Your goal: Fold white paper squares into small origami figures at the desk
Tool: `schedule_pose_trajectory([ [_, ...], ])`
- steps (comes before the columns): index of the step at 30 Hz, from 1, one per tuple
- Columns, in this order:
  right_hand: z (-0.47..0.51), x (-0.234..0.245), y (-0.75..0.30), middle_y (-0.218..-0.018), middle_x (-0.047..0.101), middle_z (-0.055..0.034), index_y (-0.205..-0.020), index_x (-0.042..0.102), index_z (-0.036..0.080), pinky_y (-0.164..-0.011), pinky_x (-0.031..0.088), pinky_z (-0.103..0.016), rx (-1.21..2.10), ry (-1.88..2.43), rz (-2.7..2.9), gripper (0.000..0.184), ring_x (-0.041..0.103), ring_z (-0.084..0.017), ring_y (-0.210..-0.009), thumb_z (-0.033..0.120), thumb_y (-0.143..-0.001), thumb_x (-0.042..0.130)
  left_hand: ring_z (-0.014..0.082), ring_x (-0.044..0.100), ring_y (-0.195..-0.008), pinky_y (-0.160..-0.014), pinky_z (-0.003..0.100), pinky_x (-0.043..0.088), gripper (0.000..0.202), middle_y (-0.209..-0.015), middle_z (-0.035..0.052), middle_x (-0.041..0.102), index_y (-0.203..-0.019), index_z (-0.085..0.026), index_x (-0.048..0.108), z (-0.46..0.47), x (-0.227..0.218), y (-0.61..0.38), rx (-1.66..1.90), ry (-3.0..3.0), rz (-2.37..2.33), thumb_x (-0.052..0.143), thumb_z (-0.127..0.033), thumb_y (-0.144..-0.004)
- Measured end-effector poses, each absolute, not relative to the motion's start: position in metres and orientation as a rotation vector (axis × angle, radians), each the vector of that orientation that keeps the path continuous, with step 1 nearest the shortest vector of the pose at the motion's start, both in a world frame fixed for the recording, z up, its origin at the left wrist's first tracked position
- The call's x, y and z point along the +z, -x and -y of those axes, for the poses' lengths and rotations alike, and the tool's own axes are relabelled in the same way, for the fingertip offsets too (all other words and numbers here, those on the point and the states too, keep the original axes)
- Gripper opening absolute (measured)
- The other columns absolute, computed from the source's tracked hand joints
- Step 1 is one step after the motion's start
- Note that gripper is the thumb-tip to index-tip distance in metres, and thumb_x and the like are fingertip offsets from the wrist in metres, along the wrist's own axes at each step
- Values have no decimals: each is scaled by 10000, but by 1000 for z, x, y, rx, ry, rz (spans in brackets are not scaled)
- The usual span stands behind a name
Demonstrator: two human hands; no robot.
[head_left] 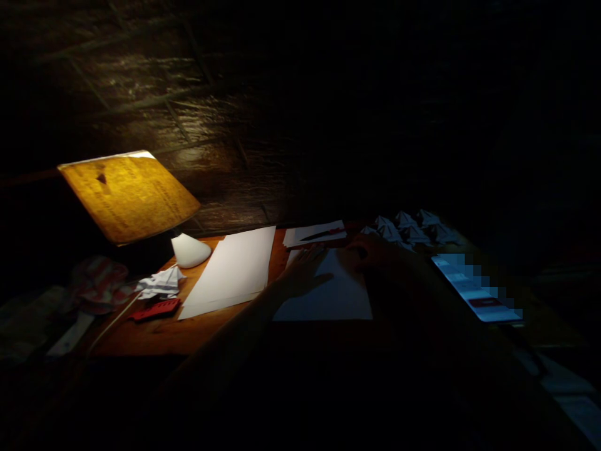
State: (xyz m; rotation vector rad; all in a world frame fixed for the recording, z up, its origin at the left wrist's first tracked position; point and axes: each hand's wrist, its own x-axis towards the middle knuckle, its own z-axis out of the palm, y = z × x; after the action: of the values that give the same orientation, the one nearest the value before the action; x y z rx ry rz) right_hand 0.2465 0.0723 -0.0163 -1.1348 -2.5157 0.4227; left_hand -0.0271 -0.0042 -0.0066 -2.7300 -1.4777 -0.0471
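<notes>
My left grip [305,272] lay open and flat on a white paper sheet [331,294], long axis running away from me. My right grip [370,250], nearer the sheet's far right corner and folded paper models [404,228], was too dark to read. Wooden table [154,338] lit by a lampshade [129,197], upper left.

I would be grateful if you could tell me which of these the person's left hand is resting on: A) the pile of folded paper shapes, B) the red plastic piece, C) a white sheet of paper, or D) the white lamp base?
C: the left hand lies flat, with its fingers spread, on a white sheet of paper on the wooden desk.
</notes>
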Motion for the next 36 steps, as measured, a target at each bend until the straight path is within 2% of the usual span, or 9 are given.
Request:
schedule_pose_trajectory([
  [4, -70, -13, -242, -1303, 628, -136, -1279, 695, 161, -1048, 419, -394, 421, 1178, 2548, 666, 574, -271, -1202, 362, -669, 873, 307, 217, -1564, -1252, 490, 206, 770, -1675, 179, 260, -1592, -150, 278, 6, -8, 34, -136, 2652, 1523, 402, -623, -997],
  [7, -70, -11, -241, -1293, 635, -119, -1287, 698, 187, -1027, 432, -374, 439, 1204, 2548, 655, 586, -261, -1186, 349, -677, 874, 347, 284, -1527, -1231, 523, 246, 816, -1640, 206, 313, -1561, -117, 313, 7, -10, 36, -183, 2568, 1610, 421, -670, -970],
  [11, -67, -6, -240, -1289, 647, -111, -1274, 714, 206, -1014, 440, -372, 436, 1251, 2537, 635, 590, -268, -1180, 341, -676, 878, 362, 406, -1427, -1174, 472, 355, 832, -1540, 222, 419, -1496, -58, 384, 8, -10, 34, -228, 2464, 1722, 436, -689, -956],
  [18, -70, -7, -240, -1217, 689, -104, -1195, 771, 225, -994, 452, -385, 472, 1156, 2538, 592, 605, -310, -1159, 364, -631, 889, 394, 508, -1277, -1065, 483, 445, 782, -1380, 238, 513, -1362, -52, 518, 13, -3, 28, -201, 2291, 1853, 420, -708, -948],
  [22, -75, -9, -242, -1214, 704, -68, -1176, 779, 279, -962, 464, -363, 496, 1176, 2548, 572, 623, -305, -1144, 395, -625, 879, 403, 534, -1248, -1046, 477, 446, 860, -1344, 276, 528, -1339, -1, 518, 15, 0, 25, -159, 2234, 1934, 405, -748, -926],
  [26, -73, -8, -241, -1199, 715, -80, -1181, 779, 257, -949, 470, -359, 480, 1182, 2539, 592, 631, -305, -1127, 393, -615, 884, 446, 503, -1293, -1049, 512, 425, 1004, -1417, 333, 480, -1376, 30, 480, 15, 2, 25, -117, 2168, 1998, 386, -832, -869],
  [32, -72, -8, -242, -1257, 695, -103, -1196, 761, 213, -960, 482, -357, 465, 1262, 2509, 644, 629, -302, -1159, 387, -591, 900, 479, 480, -1312, -1073, 559, 389, 1105, -1457, 342, 470, -1364, 4, 517, 13, 0, 28, -136, 2122, 2028, 337, -924, -792],
  [36, -69, -2, -245, -1162, 741, -89, -1040, 800, 217, -893, 511, -344, 505, 1326, 2473, 428, 671, -281, -1064, 294, -625, 872, 487, 462, -1325, -1078, 578, 377, 1091, -1455, 342, 470, -1369, 2, 517, 14, -1, 29, -178, 2150, 1992, 322, -913, -809],
])
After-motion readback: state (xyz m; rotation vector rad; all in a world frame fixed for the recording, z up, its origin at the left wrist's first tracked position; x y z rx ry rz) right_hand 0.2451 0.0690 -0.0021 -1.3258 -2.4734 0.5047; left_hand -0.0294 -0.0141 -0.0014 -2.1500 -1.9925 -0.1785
